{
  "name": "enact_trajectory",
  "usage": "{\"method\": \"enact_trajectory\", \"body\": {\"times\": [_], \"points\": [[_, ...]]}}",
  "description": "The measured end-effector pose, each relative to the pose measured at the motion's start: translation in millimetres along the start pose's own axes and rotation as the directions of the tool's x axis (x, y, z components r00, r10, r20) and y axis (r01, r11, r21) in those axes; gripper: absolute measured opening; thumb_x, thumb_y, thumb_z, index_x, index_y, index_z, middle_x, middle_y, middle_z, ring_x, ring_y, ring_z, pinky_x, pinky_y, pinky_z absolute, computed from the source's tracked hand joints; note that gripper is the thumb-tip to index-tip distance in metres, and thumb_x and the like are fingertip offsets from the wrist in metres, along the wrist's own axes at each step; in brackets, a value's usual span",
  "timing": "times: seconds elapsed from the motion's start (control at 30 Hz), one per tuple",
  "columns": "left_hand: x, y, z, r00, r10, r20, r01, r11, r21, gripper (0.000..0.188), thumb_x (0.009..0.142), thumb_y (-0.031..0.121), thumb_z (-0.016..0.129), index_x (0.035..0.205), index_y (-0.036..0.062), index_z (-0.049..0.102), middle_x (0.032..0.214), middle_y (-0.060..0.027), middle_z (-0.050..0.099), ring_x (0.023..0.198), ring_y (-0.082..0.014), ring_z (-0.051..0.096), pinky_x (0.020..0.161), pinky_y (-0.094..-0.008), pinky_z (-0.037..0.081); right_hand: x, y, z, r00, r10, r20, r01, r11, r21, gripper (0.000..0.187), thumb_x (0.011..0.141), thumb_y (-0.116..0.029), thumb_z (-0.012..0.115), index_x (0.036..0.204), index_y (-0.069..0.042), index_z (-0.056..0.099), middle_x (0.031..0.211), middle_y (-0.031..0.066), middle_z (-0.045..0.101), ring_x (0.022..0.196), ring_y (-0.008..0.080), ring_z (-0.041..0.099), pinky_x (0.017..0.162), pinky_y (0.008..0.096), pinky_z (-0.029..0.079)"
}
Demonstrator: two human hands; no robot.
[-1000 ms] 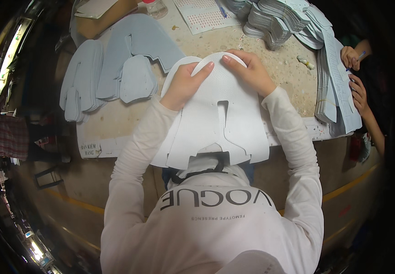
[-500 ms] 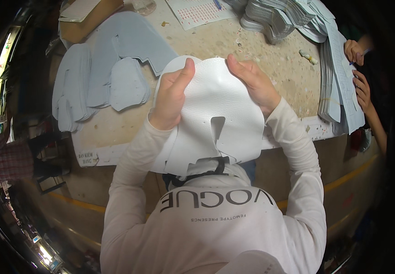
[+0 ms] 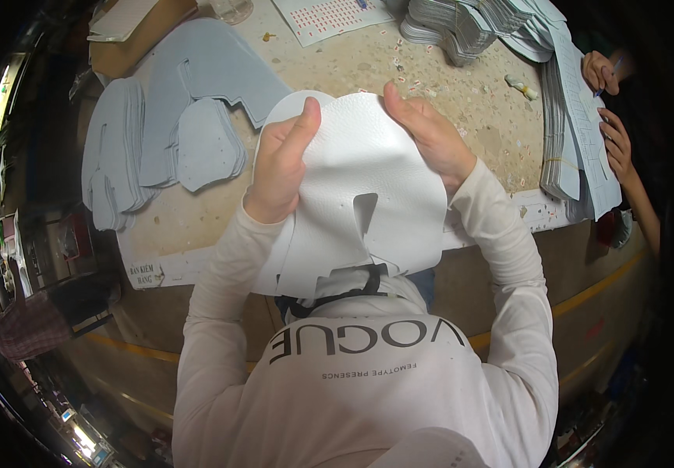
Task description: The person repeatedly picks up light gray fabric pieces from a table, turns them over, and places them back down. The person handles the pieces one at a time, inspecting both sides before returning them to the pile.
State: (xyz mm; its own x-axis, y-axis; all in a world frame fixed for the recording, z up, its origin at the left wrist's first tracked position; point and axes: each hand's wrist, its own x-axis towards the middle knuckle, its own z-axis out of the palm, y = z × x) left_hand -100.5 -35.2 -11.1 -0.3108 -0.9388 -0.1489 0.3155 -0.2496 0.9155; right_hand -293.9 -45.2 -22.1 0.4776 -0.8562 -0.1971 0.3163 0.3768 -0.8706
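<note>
Between both hands I hold white cut leather-like pieces over the near edge of the table. The top piece has a grained surface, a rounded far end and a narrow slot near its lower middle; another white piece shows behind it on the left. My left hand grips the left side, thumb on top and fingers hidden underneath. My right hand grips the upper right side in the same way, its thumb lying along the edge.
Stacks of grey-white cut pieces lie on the table's left. More bundled pieces sit at the far right, near a printed sheet and a small tube. At the right edge, another person's hands rest on papers over a stack.
The view has shifted slightly. My hands keep their grip on the white pieces, whose upper surface is now a little more bowed. The other person's hands barely differ.
</note>
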Motion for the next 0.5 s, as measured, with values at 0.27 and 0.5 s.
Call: {"method": "enact_trajectory", "body": {"times": [0.27, 0.5], "points": [[6, 0, -5, 1.000, 0.019, 0.016, -0.021, 0.993, 0.117, 0.038, 0.099, 0.031, 0.046, 0.099, -0.0023, 0.066, 0.095, -0.0037, 0.065, 0.084, -0.0078, 0.056, 0.077, -0.0229, 0.042, -1, -6, 6, 0.995, 0.024, -0.101, -0.025, 1.000, -0.010, 0.053, 0.094, -0.048, 0.049, 0.096, 0.002, 0.068, 0.084, 0.0058, 0.068, 0.070, 0.0095, 0.063, 0.064, 0.0216, 0.051], [28, 3, -11, 0.982, 0.176, 0.071, -0.186, 0.822, 0.539, 0.027, 0.093, 0.026, 0.055, 0.081, 0.0023, 0.060, 0.077, -0.0030, 0.060, 0.076, -0.0088, 0.053, 0.070, -0.0241, 0.043, 16, -11, -2, 0.983, -0.178, -0.033, 0.117, 0.763, -0.636, 0.031, 0.084, -0.030, 0.069, 0.093, 0.000, 0.071, 0.079, 0.0071, 0.068, 0.067, 0.0105, 0.060, 0.063, 0.0256, 0.047]]}}
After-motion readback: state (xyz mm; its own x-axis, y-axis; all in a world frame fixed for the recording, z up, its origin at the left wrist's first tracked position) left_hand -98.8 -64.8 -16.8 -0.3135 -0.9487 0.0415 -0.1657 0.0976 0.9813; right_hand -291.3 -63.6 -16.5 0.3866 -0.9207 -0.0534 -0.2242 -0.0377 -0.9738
